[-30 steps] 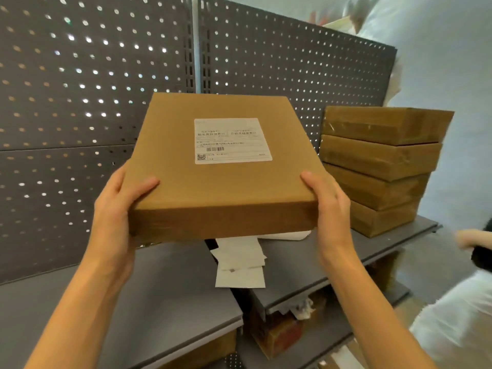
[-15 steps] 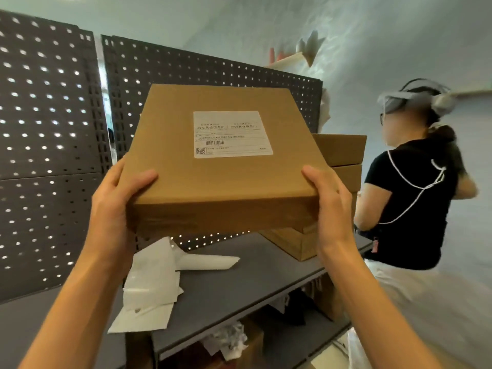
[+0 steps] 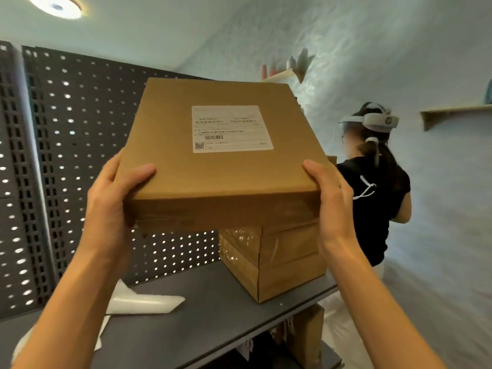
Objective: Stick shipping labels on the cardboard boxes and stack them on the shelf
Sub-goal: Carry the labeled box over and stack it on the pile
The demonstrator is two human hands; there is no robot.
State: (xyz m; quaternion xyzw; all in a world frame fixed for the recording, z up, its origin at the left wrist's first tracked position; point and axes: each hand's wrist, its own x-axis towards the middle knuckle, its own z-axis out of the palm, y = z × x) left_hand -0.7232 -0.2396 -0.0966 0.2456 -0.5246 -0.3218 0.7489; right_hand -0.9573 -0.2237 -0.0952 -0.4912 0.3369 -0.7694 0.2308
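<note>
The left hand (image 3: 111, 206) grips the near left corner of a flat cardboard box (image 3: 221, 166), thumb laid on top and fingers curled underneath. The right hand (image 3: 332, 203) clasps the near right corner the same way. Both forearms rise from the lower frame, raising the box at frame centre, tilted so its white shipping label (image 3: 231, 128) faces the camera. It hangs above a stack of boxes (image 3: 277, 262) on the grey shelf (image 3: 202, 310), whether touching cannot be told. Compared with half a second ago, the stack now sits directly below the box, and the bystander in the headset (image 3: 375, 193) at right appears farther behind it.
</note>
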